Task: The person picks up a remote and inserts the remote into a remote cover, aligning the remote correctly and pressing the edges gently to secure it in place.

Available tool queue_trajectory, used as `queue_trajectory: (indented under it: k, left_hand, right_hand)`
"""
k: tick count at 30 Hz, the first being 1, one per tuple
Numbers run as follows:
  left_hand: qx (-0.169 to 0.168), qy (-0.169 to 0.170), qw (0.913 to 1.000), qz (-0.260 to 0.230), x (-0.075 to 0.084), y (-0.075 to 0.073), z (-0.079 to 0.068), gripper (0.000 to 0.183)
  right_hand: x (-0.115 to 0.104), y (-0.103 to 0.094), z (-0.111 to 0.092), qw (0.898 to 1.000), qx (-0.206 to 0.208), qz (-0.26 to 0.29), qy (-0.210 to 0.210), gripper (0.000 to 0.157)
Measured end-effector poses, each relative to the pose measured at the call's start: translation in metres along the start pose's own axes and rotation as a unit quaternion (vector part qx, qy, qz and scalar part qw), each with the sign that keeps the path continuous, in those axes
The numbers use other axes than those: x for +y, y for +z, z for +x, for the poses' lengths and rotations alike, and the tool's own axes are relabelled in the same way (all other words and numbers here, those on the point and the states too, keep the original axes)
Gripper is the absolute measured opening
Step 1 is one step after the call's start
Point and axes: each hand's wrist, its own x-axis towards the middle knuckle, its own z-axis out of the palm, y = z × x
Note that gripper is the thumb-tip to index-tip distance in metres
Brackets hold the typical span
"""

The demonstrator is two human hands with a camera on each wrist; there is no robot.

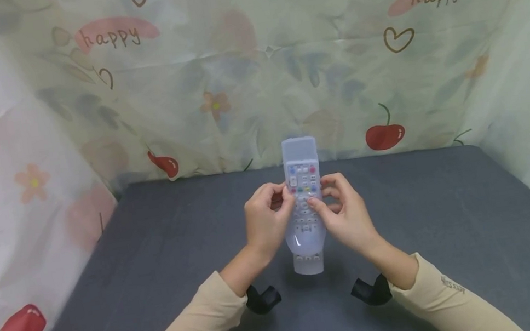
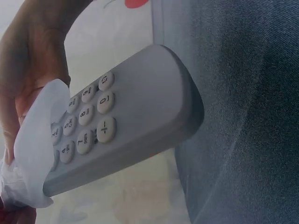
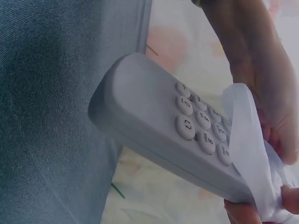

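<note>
A light grey remote control [image 1: 309, 266] with rows of buttons is held upright above the dark table, partly inside a translucent soft sleeve [image 1: 307, 242]. The sleeve's flared lower rim lies across the number keys, leaving the remote's lower end bare. Above the coloured buttons, the sleeve's top stretch looks blank. My left hand [image 1: 267, 215] pinches the left edge between thumb and fingers. On the opposite edge my right hand [image 1: 350, 213] grips, its thumb on the front. In the left wrist view the sleeve's rim [image 2: 35, 144] stands away from the bare remote [image 2: 149, 93]; the right wrist view shows likewise.
The dark grey table [image 1: 164, 233] spreads beneath the hands. Printed cloth [image 1: 268, 110] with cherries, hearts and "happy" lettering hangs behind it and along both sides. Black wrist mounts [image 1: 264, 300] sit below both forearms, near the beige sleeve cuffs.
</note>
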Motion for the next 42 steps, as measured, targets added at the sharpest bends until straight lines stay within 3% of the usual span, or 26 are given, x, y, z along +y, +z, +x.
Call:
queue_trajectory:
  k: [8,14,22,30,35,42]
  left_hand:
    - [-0.016,-0.009,0.9998,-0.002,0.003,-0.001,-0.002,0.010]
    - [-0.052,-0.050,0.9971,-0.023,0.006,-0.008,0.006,0.014]
    - [-0.140,-0.138,0.9785,-0.061,0.005,-0.014,0.018,0.025]
    - [-0.144,-0.177,0.9671,-0.112,0.000,-0.013,0.016,0.024]
    - [-0.142,-0.201,0.9608,-0.127,-0.001,-0.011,0.015,0.026]
    - [-0.150,-0.175,0.9670,-0.109,-0.002,-0.007,0.012,0.023]
  right_hand:
    - [-0.002,-0.002,0.002,1.000,0.003,0.002,0.012,0.031]
    - [-0.003,-0.006,0.005,1.000,-0.016,-0.014,0.010,0.033]
    - [-0.002,-0.010,0.007,0.997,-0.075,-0.009,0.007,0.036]
    - [-0.001,-0.013,0.009,0.993,-0.120,-0.018,0.011,0.039]
    - [0.000,-0.023,0.014,0.995,-0.094,-0.035,0.005,0.033]
    - [-0.002,-0.025,0.019,0.998,-0.039,-0.056,-0.014,0.020]
